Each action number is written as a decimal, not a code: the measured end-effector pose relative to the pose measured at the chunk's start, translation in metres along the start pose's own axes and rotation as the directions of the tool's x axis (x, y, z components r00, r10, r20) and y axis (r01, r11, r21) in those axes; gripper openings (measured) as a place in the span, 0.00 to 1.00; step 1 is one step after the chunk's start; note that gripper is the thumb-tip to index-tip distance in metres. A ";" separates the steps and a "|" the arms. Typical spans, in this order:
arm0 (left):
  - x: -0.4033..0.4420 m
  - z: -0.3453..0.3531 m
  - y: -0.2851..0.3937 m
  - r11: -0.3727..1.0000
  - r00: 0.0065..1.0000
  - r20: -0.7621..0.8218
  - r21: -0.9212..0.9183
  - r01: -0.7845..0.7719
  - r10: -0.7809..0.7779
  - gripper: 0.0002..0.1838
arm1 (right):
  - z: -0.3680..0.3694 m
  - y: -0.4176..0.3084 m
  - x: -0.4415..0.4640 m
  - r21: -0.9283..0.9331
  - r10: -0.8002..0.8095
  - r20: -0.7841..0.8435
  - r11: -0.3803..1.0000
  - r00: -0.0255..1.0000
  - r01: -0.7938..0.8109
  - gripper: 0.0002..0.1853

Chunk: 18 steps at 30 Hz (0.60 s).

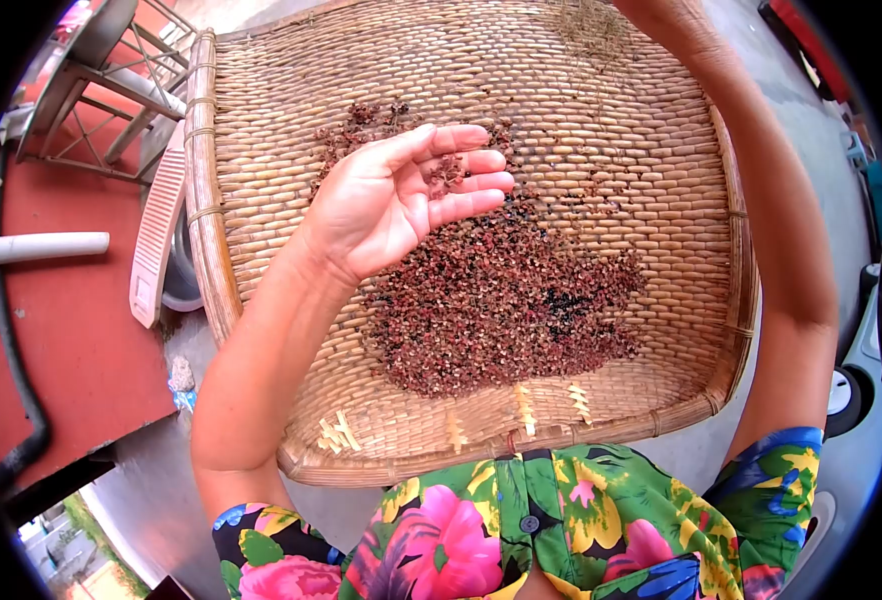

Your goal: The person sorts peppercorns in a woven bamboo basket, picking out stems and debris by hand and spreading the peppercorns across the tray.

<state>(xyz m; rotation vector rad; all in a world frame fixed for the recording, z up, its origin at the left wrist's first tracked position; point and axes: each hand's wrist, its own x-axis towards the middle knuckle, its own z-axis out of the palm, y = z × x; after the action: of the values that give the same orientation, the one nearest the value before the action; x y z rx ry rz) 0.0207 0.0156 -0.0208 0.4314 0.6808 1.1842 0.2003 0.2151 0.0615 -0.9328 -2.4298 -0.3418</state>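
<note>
A large woven bamboo tray (291,230) lies in front of me. Spread across it is a pile of dried reddish-brown peppercorn husks (481,330) mixed with black seeds. My left hand (416,190) is palm up over the pile's upper end, fingers slightly curled, with a small cluster of peppercorn husks (445,175) resting on them. Another heap of dark husk clusters (361,125) lies behind that hand. My right hand (661,15) reaches to the tray's far right, beside thin dry stems (596,30). Its fingers are cut off by the frame's top edge.
Left of the tray are a ribbed pale plastic board (158,230), a metal stand (111,85) and a red surface (71,300) with a pale pipe (36,250) and a black hose (6,320). A grey wheeled object (856,390) stands at right.
</note>
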 end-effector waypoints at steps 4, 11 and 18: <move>-0.002 0.002 0.000 0.993 1.000 0.026 -0.121 0.016 -0.013 0.29 | 0.005 -0.027 -0.015 0.198 0.062 0.134 0.976 0.989 -0.088 0.09; 0.000 0.000 -0.001 0.991 1.000 0.028 -0.134 -0.010 0.014 0.31 | 0.000 -0.098 -0.087 0.642 -0.249 0.102 0.756 0.963 0.127 0.09; 0.002 0.000 -0.009 0.999 0.999 0.037 -0.041 -0.016 0.017 0.29 | 0.012 -0.094 -0.092 0.602 -0.304 0.050 0.769 0.951 0.214 0.05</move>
<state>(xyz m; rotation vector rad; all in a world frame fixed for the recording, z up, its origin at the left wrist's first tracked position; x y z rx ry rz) 0.0271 0.0141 -0.0271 0.4245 0.6209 1.2008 0.1901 0.1005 -0.0035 -0.3474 -2.5526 0.4037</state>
